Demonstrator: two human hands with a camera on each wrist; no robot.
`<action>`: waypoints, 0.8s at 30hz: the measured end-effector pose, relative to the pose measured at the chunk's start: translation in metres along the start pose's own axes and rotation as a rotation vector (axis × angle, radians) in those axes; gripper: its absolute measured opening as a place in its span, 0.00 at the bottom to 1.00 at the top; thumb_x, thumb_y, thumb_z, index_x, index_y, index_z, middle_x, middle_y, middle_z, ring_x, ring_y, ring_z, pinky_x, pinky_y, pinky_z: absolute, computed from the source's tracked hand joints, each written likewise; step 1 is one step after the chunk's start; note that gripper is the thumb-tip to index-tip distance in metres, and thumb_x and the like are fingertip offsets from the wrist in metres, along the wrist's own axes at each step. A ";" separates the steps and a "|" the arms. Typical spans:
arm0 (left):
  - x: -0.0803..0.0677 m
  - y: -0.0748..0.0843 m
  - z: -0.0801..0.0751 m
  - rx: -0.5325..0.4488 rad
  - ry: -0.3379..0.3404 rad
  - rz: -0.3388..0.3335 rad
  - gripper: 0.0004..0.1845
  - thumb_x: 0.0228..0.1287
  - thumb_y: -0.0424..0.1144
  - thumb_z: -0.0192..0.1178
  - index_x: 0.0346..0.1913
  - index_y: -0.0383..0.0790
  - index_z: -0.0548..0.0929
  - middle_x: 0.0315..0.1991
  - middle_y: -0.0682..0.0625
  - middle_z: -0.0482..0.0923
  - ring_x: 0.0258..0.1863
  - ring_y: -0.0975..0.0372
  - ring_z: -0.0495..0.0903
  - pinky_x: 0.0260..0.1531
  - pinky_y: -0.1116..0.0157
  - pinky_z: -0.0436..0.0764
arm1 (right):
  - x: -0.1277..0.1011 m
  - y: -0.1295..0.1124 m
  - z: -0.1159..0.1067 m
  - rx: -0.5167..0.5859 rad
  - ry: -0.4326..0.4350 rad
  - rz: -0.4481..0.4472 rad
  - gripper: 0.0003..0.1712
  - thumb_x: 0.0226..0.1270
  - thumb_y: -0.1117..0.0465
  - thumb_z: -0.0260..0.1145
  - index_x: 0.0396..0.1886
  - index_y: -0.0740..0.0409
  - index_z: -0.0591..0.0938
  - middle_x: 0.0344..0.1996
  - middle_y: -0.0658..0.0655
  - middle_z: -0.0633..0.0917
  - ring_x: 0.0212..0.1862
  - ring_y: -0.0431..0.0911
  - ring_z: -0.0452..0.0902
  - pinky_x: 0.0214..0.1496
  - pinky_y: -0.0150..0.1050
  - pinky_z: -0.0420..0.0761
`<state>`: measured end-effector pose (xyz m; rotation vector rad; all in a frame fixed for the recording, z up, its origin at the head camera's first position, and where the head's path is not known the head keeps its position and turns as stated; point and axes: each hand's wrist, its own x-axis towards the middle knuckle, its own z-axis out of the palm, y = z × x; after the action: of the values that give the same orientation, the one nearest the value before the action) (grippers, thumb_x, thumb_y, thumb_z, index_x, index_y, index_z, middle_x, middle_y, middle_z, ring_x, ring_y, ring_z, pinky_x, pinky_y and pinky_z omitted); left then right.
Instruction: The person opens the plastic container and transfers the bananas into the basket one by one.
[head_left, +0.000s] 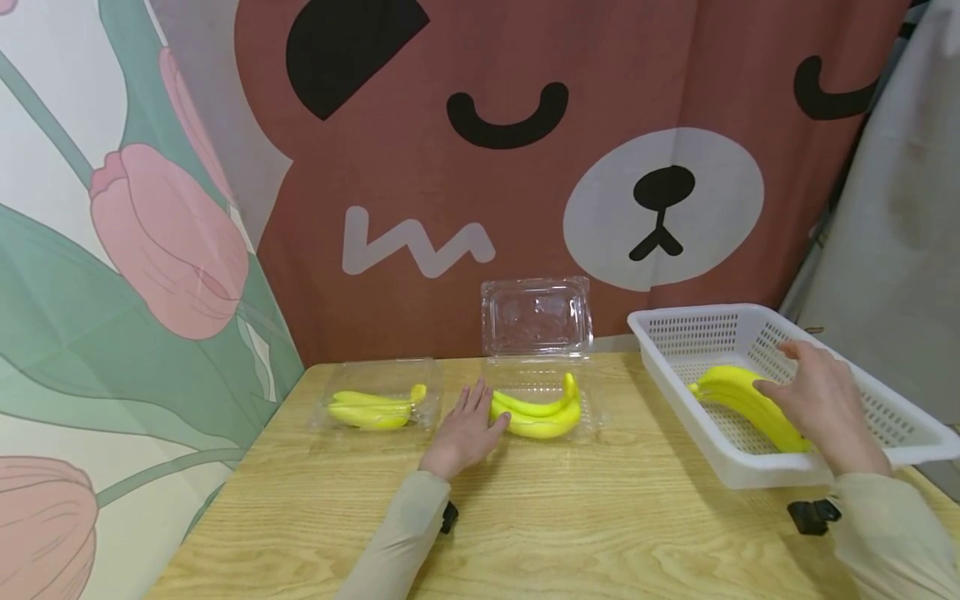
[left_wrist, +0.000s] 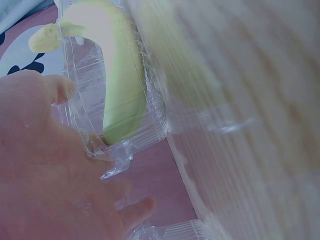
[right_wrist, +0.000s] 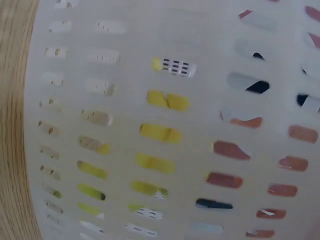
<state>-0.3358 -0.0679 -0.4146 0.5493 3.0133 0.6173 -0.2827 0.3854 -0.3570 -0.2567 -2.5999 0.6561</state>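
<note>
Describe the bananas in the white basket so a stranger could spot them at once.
On the wooden table, look to the right end in the head view for the white perforated basket. The yellow bananas lie inside it, by the right hand. Unlike the left bunch and the middle bunch, each in a clear plastic box, these have no box around them.

curtained-off work corner | bear-print curtain (head_left: 420, 187) | tulip-print curtain (head_left: 168, 242) | wood-grain table (head_left: 600, 525)
</note>
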 end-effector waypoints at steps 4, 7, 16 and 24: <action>0.000 -0.001 0.001 0.000 0.003 0.002 0.39 0.77 0.61 0.36 0.78 0.37 0.50 0.79 0.46 0.37 0.77 0.50 0.37 0.72 0.47 0.51 | 0.000 -0.003 0.000 0.005 -0.022 -0.015 0.45 0.58 0.61 0.74 0.69 0.73 0.63 0.61 0.80 0.67 0.58 0.75 0.59 0.56 0.74 0.61; 0.000 0.000 0.000 0.007 0.000 -0.002 0.39 0.77 0.62 0.35 0.78 0.38 0.49 0.79 0.47 0.36 0.77 0.50 0.37 0.72 0.47 0.51 | 0.000 -0.006 0.000 0.002 -0.034 -0.028 0.45 0.58 0.61 0.74 0.70 0.73 0.63 0.61 0.80 0.67 0.59 0.76 0.60 0.55 0.74 0.61; 0.001 -0.001 0.001 -0.005 -0.003 -0.004 0.40 0.76 0.62 0.35 0.78 0.38 0.49 0.79 0.47 0.36 0.77 0.51 0.37 0.72 0.48 0.51 | -0.003 -0.021 -0.001 0.002 -0.055 -0.082 0.44 0.61 0.60 0.72 0.71 0.72 0.61 0.62 0.80 0.66 0.60 0.76 0.59 0.57 0.74 0.60; 0.000 0.000 0.000 -0.007 -0.006 -0.002 0.39 0.77 0.61 0.35 0.78 0.38 0.49 0.79 0.46 0.36 0.77 0.50 0.37 0.72 0.47 0.50 | -0.006 -0.048 0.000 -0.010 -0.057 -0.147 0.42 0.60 0.61 0.73 0.68 0.73 0.64 0.61 0.80 0.67 0.60 0.75 0.59 0.58 0.73 0.60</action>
<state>-0.3360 -0.0679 -0.4142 0.5463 3.0044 0.6243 -0.2804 0.3423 -0.3361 -0.0501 -2.6460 0.6067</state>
